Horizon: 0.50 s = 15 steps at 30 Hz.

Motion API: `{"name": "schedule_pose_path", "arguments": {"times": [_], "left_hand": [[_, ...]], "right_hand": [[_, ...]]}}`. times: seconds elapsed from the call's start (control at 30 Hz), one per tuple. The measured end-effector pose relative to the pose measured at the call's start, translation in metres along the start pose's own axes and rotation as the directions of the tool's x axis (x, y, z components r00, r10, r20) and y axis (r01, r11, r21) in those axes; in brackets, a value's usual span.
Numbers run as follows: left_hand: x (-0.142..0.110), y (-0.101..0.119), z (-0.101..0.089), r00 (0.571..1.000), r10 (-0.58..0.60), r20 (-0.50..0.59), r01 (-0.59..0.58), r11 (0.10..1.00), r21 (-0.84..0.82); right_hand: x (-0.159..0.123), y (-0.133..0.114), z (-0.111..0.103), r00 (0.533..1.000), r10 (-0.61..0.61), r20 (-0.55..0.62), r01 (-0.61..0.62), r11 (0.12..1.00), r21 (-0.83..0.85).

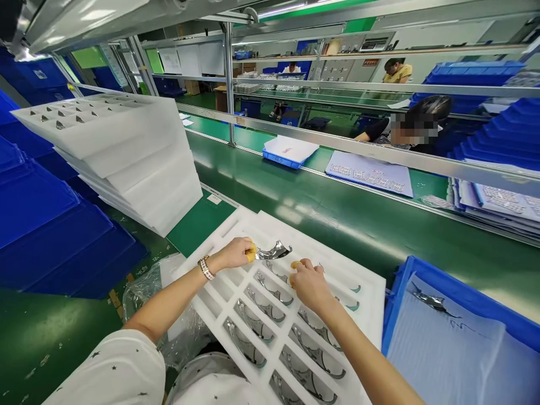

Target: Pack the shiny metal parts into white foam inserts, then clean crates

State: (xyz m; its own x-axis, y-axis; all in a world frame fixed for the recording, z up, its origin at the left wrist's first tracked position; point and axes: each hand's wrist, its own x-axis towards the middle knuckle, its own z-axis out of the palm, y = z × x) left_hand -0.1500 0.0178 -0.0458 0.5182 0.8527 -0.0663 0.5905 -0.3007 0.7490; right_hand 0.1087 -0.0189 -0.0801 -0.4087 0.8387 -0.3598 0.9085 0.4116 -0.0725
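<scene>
Yellow finger covers show on both of my hands. My left hand [238,252] pinches a shiny curved chrome part [275,251] by its left end, holding it over the far side of a white foam tray [373,287]. Several similar chrome parts, such as this chrome piece [252,320], lie in the tray's slots. Slots at the tray's left side hold no part that I can see. My right hand [310,281] hovers low over the tray's middle with curled fingers, just right of the held part. Its fingertips partly hide what lies beneath them.
Stacked white foam trays [139,146] stand at left beside blue bins [37,197]. A blue crate [396,304] at right holds film with one chrome part [434,301] on it. Beyond the green conveyor [253,174], a co-worker [405,126] sits by sheets of small parts [371,171].
</scene>
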Motion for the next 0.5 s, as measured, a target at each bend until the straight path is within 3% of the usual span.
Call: {"name": "schedule_pose_path", "arguments": {"times": [0.07,0.13,0.17,0.23,0.3,0.33,0.4,0.5], "left_hand": [[0.001,0.003,-0.002,1.0,0.012,0.006,-0.012,1.0,0.027],[0.001,0.005,-0.005,1.0,0.016,0.016,-0.017,0.997,0.077],[0.001,0.007,-0.006,1.0,0.02,0.022,-0.022,0.993,0.113],[0.002,0.01,-0.008,0.998,0.04,0.048,-0.049,0.979,0.196],[0.007,0.015,-0.009,0.993,0.069,0.092,-0.091,0.96,0.265],[0.012,0.018,-0.009,0.99,0.08,0.115,-0.11,0.953,0.283],[0.025,0.025,-0.009,0.983,0.1,0.155,-0.141,0.948,0.286],[0.049,0.031,-0.008,0.973,0.112,0.202,-0.163,0.952,0.259]], "right_hand": [[-0.005,-0.001,-0.006,0.998,-0.039,-0.045,0.037,0.999,-0.036],[-0.016,0.007,-0.01,0.976,-0.092,-0.2,0.09,0.996,-0.017],[-0.022,0.013,-0.013,0.943,-0.106,-0.316,0.109,0.994,-0.007],[-0.033,0.024,-0.018,0.831,-0.12,-0.544,0.133,0.991,-0.017],[-0.039,0.029,-0.025,0.726,-0.174,-0.665,0.157,0.984,-0.085],[-0.04,0.029,-0.029,0.699,-0.219,-0.681,0.173,0.975,-0.136],[-0.036,0.028,-0.033,0.697,-0.302,-0.65,0.197,0.953,-0.232],[-0.025,0.03,-0.028,0.752,-0.299,-0.587,0.186,0.951,-0.247]]}}
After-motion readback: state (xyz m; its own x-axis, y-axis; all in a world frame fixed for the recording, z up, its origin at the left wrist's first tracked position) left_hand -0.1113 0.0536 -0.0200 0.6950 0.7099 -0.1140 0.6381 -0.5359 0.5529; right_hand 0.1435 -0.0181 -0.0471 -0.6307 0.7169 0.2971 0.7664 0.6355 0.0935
